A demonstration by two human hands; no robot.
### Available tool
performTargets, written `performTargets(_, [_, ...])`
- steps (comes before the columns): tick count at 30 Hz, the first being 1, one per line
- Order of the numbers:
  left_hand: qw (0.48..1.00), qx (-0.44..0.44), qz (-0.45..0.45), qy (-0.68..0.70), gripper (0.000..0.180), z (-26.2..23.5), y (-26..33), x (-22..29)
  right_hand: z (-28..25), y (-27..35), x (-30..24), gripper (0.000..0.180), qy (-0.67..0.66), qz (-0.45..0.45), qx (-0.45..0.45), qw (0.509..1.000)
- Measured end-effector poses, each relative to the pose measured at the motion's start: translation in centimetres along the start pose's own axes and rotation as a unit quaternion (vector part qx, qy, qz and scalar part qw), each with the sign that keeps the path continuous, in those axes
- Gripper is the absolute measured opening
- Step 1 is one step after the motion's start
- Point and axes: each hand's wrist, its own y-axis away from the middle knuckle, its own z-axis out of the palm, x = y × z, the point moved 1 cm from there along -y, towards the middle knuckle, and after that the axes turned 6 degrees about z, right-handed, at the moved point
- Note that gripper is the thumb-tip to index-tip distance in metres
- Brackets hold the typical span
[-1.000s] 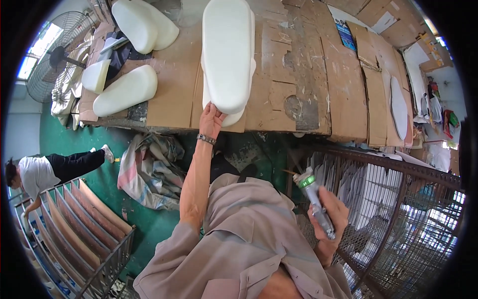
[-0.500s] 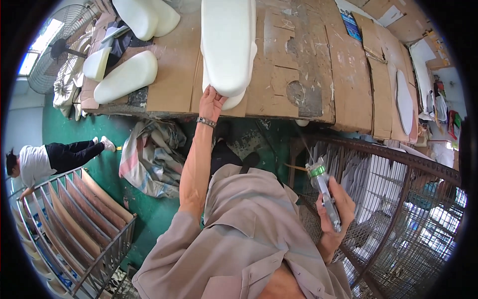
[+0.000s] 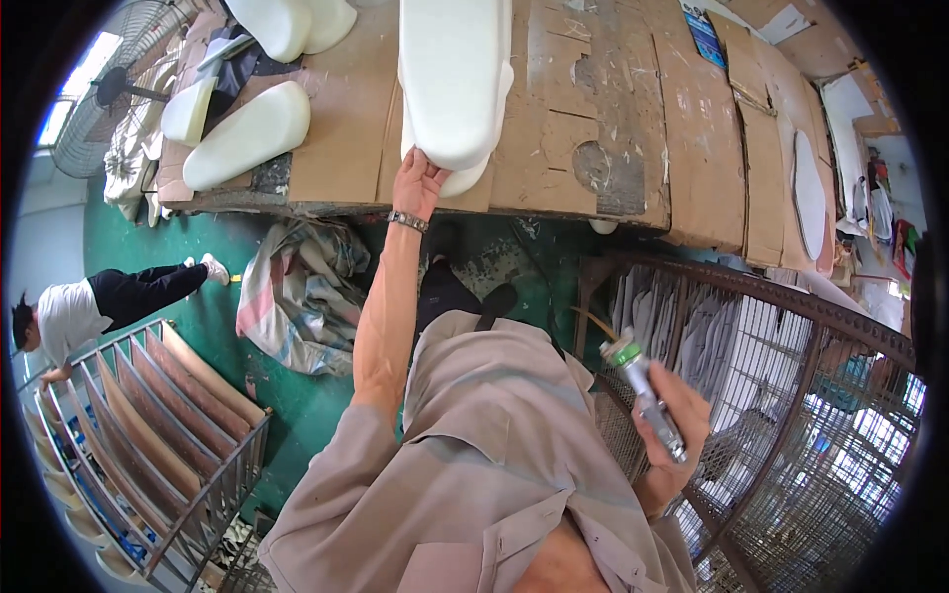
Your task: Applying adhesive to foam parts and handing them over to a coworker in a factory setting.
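I have the left hand (image 3: 418, 183) reaching across to the near end of a long white pad (image 3: 455, 79) on a cardboard-covered table (image 3: 336, 163), its fingers partly curled and their tips touching the pad's rounded left corner; I cannot tell whether they pinch the edge or only rest on it. The pad lies lengthwise, its far end running out of view, on top of a lower white pad (image 3: 463, 184) whose near tip juts out beneath it. A metal-link band (image 3: 408, 220) circles the left wrist. On the right, well apart from the pads, the right hand (image 3: 684, 410) is closed around a silver spray gun (image 3: 643, 387) with a green ring near its head, held up just beside a beige shirt (image 3: 474, 425).

At the table's left end, I count a tapered white pad (image 3: 247, 135) near the edge, a small white block (image 3: 188, 111) next to it and two more pads overlapping at the far side, with dark sheeting (image 3: 229, 89) between. A round caged fan (image 3: 112, 89) stands farther left. Below, a striped sack (image 3: 297, 296) lies crumpled on the green floor (image 3: 148, 239). At left, a co-worker (image 3: 69, 316) in a white top reaches to a metal rack (image 3: 232, 474) of curved brown boards; a dark metal mesh cage (image 3: 736, 289) fills the near right.
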Motion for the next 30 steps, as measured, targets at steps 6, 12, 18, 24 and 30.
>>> performTargets(6, [1.000,0.003,-0.004,0.012,0.028,0.0,0.1,0.2,-0.7,-0.6,-0.7,0.047,-0.003,0.020,-0.004,1.000])
performTargets(12, [0.999,-0.016,-0.038,0.015,0.036,0.2,0.0,0.6,0.7,-3.4,-0.4,0.050,0.012,-0.023,0.089,0.996])
performTargets(18, [0.999,-0.041,-0.015,0.032,0.046,2.1,-0.7,1.1,2.6,-6.1,-1.3,0.051,-0.061,0.041,0.172,0.982])
performTargets(24, [0.996,-0.049,0.054,0.057,0.055,5.1,0.0,4.3,4.9,-10.0,-2.8,0.053,-0.068,-0.017,0.091,0.993])
performTargets(30, [0.980,-0.069,0.144,0.120,0.053,5.5,-1.8,9.4,6.8,-13.0,-4.6,0.057,-0.084,0.038,-0.021,0.996])
